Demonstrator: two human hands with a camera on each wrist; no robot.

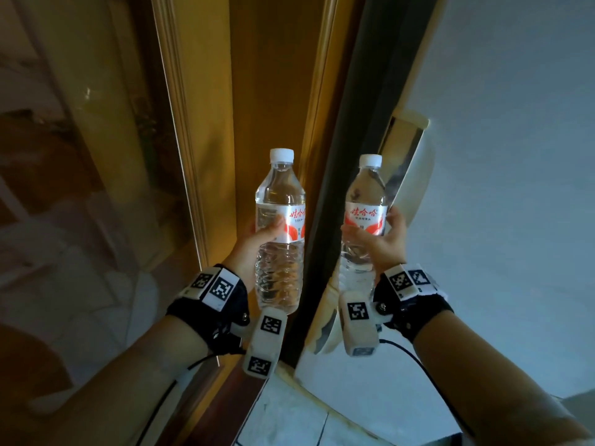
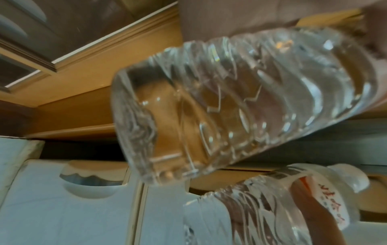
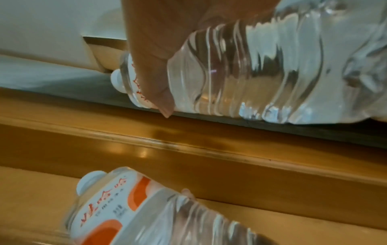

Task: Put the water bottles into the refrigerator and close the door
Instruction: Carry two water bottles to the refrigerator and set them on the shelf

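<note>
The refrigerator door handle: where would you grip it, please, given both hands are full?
Judging by its shape, grip the refrigerator door handle, a tall recessed bar on the white door's left edge, mid-height, fingers hooking in from the left. First free the right hand of its bottle.

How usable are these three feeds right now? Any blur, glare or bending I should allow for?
Head view: dim, wide-angle bending at the edges, both bottle labels sharp, bright glare on the refrigerator handle. Left wrist: left bottle fills the frame, base smeared. Right wrist: right bottle fairly crisp, the other bottle's label blurred.
</note>
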